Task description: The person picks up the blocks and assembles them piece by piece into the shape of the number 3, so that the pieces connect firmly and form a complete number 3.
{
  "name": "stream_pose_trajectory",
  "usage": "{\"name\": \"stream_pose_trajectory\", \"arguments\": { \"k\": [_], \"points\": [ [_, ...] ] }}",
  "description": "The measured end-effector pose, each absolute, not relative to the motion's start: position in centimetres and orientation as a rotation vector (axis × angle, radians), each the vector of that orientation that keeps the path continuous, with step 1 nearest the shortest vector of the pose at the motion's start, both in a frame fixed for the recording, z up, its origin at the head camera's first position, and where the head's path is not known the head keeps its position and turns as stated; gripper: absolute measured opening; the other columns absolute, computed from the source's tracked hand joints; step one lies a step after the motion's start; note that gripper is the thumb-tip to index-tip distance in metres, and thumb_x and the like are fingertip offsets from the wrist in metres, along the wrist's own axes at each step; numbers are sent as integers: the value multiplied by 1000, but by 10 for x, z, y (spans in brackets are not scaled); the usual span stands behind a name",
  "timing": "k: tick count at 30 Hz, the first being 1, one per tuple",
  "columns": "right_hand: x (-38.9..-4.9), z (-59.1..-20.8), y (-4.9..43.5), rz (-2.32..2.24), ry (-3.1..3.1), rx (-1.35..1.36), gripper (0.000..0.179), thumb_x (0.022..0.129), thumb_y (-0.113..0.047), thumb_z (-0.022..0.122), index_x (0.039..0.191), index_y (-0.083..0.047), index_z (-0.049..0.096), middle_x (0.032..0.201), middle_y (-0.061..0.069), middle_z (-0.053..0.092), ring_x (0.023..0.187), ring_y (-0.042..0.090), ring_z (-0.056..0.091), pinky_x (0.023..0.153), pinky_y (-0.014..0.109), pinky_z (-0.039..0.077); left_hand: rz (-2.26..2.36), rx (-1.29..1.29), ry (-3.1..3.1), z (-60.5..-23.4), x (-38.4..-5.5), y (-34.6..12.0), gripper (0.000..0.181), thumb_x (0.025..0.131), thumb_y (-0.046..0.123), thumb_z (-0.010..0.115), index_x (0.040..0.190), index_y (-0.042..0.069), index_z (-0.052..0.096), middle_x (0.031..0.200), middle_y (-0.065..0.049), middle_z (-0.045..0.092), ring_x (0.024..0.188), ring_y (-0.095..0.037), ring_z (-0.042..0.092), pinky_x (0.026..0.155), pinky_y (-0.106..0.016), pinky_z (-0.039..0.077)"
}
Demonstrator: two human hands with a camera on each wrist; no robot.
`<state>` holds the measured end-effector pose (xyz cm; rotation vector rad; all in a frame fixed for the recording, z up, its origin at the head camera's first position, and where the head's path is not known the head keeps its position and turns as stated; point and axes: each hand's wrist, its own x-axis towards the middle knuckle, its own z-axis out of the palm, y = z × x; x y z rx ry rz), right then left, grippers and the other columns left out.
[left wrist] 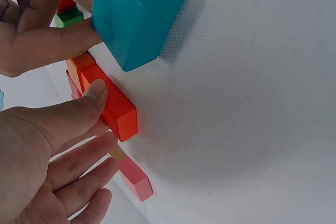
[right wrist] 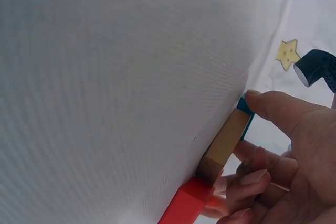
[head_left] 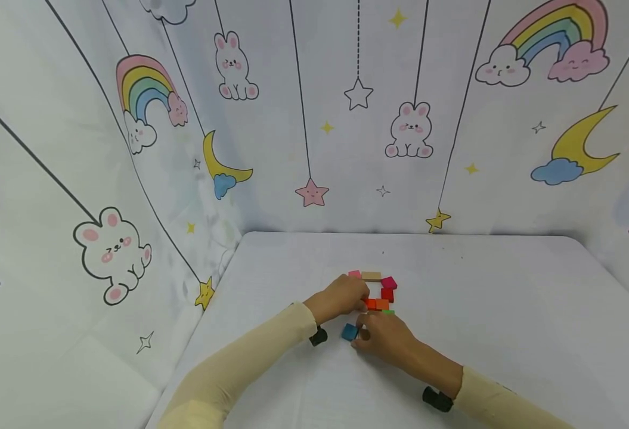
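Note:
My right hand (head_left: 389, 338) pinches a teal block (left wrist: 134, 19) between thumb and fingers, just above or on the white table. Farther from me, my left hand (head_left: 342, 296) pinches an orange-red block (left wrist: 118, 106), its thumb on the near face and fingers behind. An orange block (head_left: 382, 304) lies against that block in the row. A green block (head_left: 388, 312) peeks out beside the right hand. In the right wrist view a wooden block (right wrist: 227, 140) and a red block (right wrist: 188, 200) sit in line with the teal one.
Beyond the hands, a pink block (head_left: 354, 274), a wooden block (head_left: 371, 276), a magenta block (head_left: 389, 283) and a red block (head_left: 387, 295) curve round in a partial ring. Patterned white cloth (head_left: 346, 149) stands behind the white table (head_left: 507, 310).

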<state>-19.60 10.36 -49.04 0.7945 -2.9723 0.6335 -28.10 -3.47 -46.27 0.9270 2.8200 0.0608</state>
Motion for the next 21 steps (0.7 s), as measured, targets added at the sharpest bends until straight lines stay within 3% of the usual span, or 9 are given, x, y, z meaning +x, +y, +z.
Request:
{"name": "stream_pose_trajectory", "arguments": {
  "k": [12, 16, 21],
  "points": [
    [-196, -489, 109, 613, -2947, 814, 34, 79, -31, 94, 101, -11, 77, 65, -15, 54, 62, 2, 49, 61, 18, 46, 57, 937, 2818, -464, -284, -33, 17, 97, 30, 79, 108, 17, 82, 90, 7, 73, 77, -9, 57, 74, -18, 51],
    [-195, -486, 111, 590, -2963, 804, 35, 79, -33, 94, 102, -13, 77, 69, -14, 62, 63, 2, 53, 61, 20, 48, 58, 945, 2814, -464, -283, -34, 18, 97, 29, 79, 109, 17, 82, 92, 7, 74, 77, -9, 57, 72, -17, 51],
    [-196, -476, 118, 630, -3066, 680, 42, 80, -35, 93, 111, -12, 77, 91, -6, 76, 74, 9, 62, 70, 33, 53, 53, 930, 2802, -464, -283, -37, 20, 97, 31, 79, 112, 18, 81, 100, 6, 75, 82, -10, 59, 74, -19, 52]
  ]
}}
